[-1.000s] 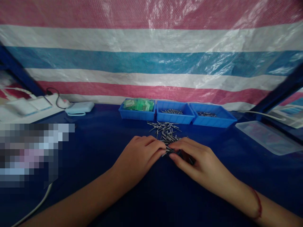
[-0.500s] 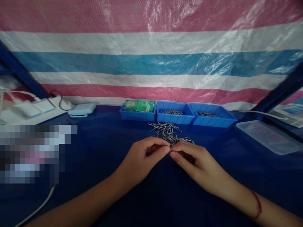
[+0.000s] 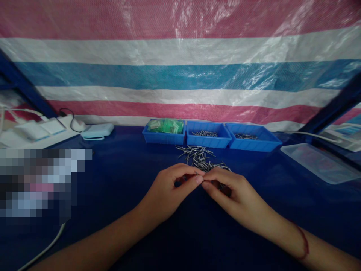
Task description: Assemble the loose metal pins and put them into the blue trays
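Note:
My left hand (image 3: 169, 188) and my right hand (image 3: 231, 190) meet fingertip to fingertip over the dark blue table, just in front of a loose pile of small metal pins (image 3: 200, 156). Both hands are pinched closed at the point where they touch. What they pinch is too small and dark to name; it looks like one of the pins. My right wrist wears a thin red string.
Three blue trays stand at the back: the left blue tray (image 3: 163, 137) holds green parts, the middle blue tray (image 3: 207, 141) and right blue tray (image 3: 254, 143) hold metal pins. A clear plastic lid (image 3: 318, 163) lies right. White devices (image 3: 96, 131) and a white cable (image 3: 42, 248) are left.
Both hands have lifted from lying low on the table at the pile's edge and now pinch together slightly higher. The view shifted a little.

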### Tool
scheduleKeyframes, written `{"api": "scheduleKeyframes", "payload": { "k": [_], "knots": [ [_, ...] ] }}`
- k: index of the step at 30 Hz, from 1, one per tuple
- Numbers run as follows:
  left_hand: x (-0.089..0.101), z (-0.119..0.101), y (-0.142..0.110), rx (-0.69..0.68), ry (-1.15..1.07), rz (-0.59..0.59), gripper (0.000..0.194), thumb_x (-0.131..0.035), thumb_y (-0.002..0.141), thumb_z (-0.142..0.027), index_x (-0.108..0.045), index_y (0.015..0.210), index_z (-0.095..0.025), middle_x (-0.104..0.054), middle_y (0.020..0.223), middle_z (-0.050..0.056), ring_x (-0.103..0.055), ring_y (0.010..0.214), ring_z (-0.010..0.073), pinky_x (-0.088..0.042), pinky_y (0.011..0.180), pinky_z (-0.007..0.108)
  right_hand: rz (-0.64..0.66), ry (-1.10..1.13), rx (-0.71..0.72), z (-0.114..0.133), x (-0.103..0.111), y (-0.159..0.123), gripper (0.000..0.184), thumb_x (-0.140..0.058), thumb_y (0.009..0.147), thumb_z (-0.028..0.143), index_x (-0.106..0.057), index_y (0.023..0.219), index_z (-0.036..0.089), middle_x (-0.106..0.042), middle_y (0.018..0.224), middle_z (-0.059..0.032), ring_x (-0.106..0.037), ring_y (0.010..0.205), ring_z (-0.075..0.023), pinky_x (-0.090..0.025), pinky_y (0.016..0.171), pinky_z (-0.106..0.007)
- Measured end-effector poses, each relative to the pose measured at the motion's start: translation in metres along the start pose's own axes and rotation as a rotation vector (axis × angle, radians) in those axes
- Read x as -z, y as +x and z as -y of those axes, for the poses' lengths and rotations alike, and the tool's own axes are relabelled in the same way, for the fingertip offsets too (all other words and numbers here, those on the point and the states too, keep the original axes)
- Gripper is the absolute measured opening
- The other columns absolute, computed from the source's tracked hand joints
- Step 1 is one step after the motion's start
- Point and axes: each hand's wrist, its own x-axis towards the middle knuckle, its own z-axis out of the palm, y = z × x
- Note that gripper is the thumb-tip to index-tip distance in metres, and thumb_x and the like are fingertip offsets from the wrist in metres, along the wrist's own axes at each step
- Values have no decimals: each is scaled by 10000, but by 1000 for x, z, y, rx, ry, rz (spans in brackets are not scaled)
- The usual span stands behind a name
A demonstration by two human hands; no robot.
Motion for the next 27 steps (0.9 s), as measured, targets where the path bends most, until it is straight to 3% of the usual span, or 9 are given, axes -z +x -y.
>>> {"api": "scheduleKeyframes", "payload": {
  "k": [12,17,27],
  "knots": [
    [0,-1,-1,16,14,-9,161,-550,836,-272,-672,928,-221,-689,891,8,-634,811,157,-493,739,281,-69,2,-8,1,0,0,81,-522,837,212,-588,795,193,-570,675,2,-529,577,-108,-416,499,-221],
    [0,2,0,55,2,-15,163,-551,834,-287,-656,930,-207,-695,891,14,-643,815,162,-499,748,286,-155,27,-36,0,1,-2,72,-545,837,238,-598,810,197,-577,695,0,-537,571,-105,-424,487,-220],
    [0,3,2,51,1,55,171,-524,848,-285,-651,917,-194,-687,879,15,-631,809,160,-492,750,288,-197,-8,133,6,7,-3,59,-550,834,204,-604,814,193,-593,722,-15,-537,584,-103,-429,484,-220]
  ]
}}
